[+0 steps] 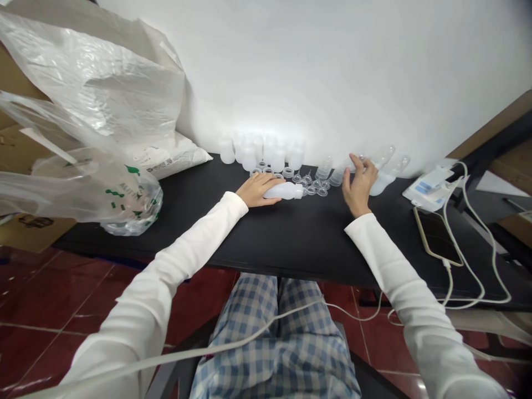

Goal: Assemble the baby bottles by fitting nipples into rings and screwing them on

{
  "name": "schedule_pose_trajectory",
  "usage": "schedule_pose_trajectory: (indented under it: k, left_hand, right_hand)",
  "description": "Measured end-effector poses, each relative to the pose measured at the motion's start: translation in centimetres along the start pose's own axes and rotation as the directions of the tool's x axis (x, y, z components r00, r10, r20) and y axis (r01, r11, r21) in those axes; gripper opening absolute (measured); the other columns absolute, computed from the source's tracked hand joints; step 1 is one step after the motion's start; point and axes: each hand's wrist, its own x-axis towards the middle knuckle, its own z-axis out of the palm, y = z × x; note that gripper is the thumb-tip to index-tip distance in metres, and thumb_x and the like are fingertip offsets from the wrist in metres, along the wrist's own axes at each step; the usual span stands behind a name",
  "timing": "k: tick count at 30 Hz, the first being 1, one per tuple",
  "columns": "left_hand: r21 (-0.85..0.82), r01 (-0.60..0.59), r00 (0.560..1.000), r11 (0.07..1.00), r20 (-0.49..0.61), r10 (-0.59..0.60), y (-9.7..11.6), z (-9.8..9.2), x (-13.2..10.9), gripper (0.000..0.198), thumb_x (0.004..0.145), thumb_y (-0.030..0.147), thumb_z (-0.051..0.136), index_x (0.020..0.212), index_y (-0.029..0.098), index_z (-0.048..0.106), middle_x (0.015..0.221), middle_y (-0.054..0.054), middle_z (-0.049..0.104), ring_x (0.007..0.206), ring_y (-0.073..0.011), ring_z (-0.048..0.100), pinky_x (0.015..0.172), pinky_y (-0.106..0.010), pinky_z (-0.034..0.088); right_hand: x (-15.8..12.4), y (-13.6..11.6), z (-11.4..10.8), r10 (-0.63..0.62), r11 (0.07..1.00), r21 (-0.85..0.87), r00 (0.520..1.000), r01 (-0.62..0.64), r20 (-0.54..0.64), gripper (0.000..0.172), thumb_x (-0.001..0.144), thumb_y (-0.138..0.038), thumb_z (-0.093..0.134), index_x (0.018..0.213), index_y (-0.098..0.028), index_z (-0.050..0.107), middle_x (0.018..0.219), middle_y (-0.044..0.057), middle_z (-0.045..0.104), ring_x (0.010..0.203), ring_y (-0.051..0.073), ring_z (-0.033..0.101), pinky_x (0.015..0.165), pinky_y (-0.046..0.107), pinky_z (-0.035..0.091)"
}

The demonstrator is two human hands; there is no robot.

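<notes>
Head view: a translucent white plastic bottle with a narrow waist (286,191) lies on its side on the black bench (291,238), its neck toward the right. The left hand (258,189) has hold of its other end, fingers laid over the top and thumb along the near side, closed about the body.

Just beyond the neck, small clear teat-shaped pieces (320,183) lie in a loose cluster, with flat whitish plastic rings (288,172) near them. Behind these, along the white wall (332,72), a group of upright translucent white bottles (277,158) stands close together.

To the right of the cluster is the right hand (359,185), raised, thumb and forefinger well parted, nothing visible between them; whether its other fingers touch anything behind, I cannot tell. Next to it stand white bottles with clear domed tops (389,169), partly hidden by the hand.

Farther right, a pale-cased phone with a dark screen (438,235) lies plugged into a white cable (494,244), near a white box-like object with blue marks (430,185). At the left, a large white plastic sack (137,88) stands behind a clear plastic bag with green print (133,194). Blue-and-white checked trousers (274,343) show below the bench, over a red tiled floor (62,299).
</notes>
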Motion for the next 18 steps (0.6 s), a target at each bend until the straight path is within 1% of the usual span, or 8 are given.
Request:
schedule_pose_trajectory:
  k: [2,4,6,8,11,15,18]
  left_hand:
    - [0.012,0.013,1.000,1.000,-0.009,-0.012,-0.1,0.0,0.0,0.056,0.093,0.049,0.063,0.139,0.018,0.062,0.118,-0.017,0.070,0.105,-0.0296,0.065,0.092,-0.042,0.047]
    - [0.016,0.025,1.000,1.000,-0.018,-0.024,-0.2,0.0,0.0,0.055,0.093,0.049,0.063,0.138,0.018,0.063,0.117,-0.016,0.070,0.104,-0.0297,0.065,0.091,-0.042,0.047]
    - [0.016,0.033,0.999,0.999,-0.024,-0.032,-0.3,-0.1,0.0,0.055,0.093,0.049,0.062,0.137,0.017,0.063,0.116,-0.016,0.070,0.106,-0.0301,0.065,0.091,-0.041,0.047]
    - [0.018,0.044,0.999,0.999,-0.030,-0.043,-0.5,-0.2,-0.1,0.055,0.093,0.048,0.062,0.138,0.017,0.062,0.116,-0.016,0.070,0.107,-0.0305,0.065,0.090,-0.041,0.047]
    - [0.020,0.079,0.996,0.997,-0.039,-0.078,-0.7,-0.2,-0.2,0.054,0.093,0.047,0.062,0.138,0.017,0.063,0.117,-0.016,0.070,0.109,-0.0307,0.065,0.091,-0.041,0.047]
    - [0.013,0.109,0.993,0.994,-0.042,-0.108,-1.0,-0.2,-0.3,0.054,0.094,0.048,0.062,0.137,0.016,0.063,0.119,-0.017,0.069,0.111,-0.0314,0.064,0.093,-0.042,0.047]
    - [0.009,0.116,0.993,0.993,-0.026,-0.116,-1.0,-0.3,-0.3,0.055,0.094,0.048,0.062,0.138,0.016,0.062,0.121,-0.017,0.069,0.113,-0.0316,0.064,0.094,-0.042,0.047]
  right_hand:
    - [-0.2,-0.6,-0.1,-0.056,0.996,0.071,0.998,0.054,0.021,0.052,0.104,-0.051,0.034,0.146,-0.023,0.047,0.137,0.020,0.050,0.134,0.038,0.048,0.112,0.066,0.037]
    - [-0.4,-1.4,0.0,-0.138,0.979,0.159,0.988,0.125,0.074,0.051,0.101,-0.051,0.042,0.143,-0.023,0.046,0.133,0.019,0.052,0.131,0.037,0.051,0.111,0.066,0.040]
    - [-0.8,-2.2,0.3,-0.213,0.952,0.249,0.969,0.177,0.127,0.051,0.098,-0.049,0.049,0.143,-0.025,0.043,0.133,0.019,0.053,0.129,0.037,0.053,0.109,0.067,0.043]
    - [-1.3,-3.0,0.7,-0.263,0.922,0.331,0.953,0.203,0.150,0.055,0.096,-0.046,0.053,0.145,-0.025,0.038,0.133,0.019,0.053,0.128,0.037,0.053,0.109,0.067,0.043]
    - [-2.0,-4.0,1.3,-0.312,0.879,0.416,0.940,0.232,0.137,0.060,0.094,-0.045,0.055,0.145,-0.022,0.033,0.131,0.020,0.053,0.129,0.036,0.053,0.111,0.064,0.044]
    - [-2.5,-4.5,1.7,-0.380,0.818,0.507,0.917,0.273,0.119,0.057,0.093,-0.042,0.058,0.142,-0.022,0.035,0.130,0.019,0.053,0.128,0.034,0.054,0.108,0.059,0.049]
    - [-2.6,-4.4,1.9,-0.438,0.779,0.540,0.893,0.320,0.102,0.053,0.094,-0.037,0.060,0.140,-0.024,0.038,0.128,0.017,0.054,0.126,0.033,0.055,0.106,0.057,0.051]
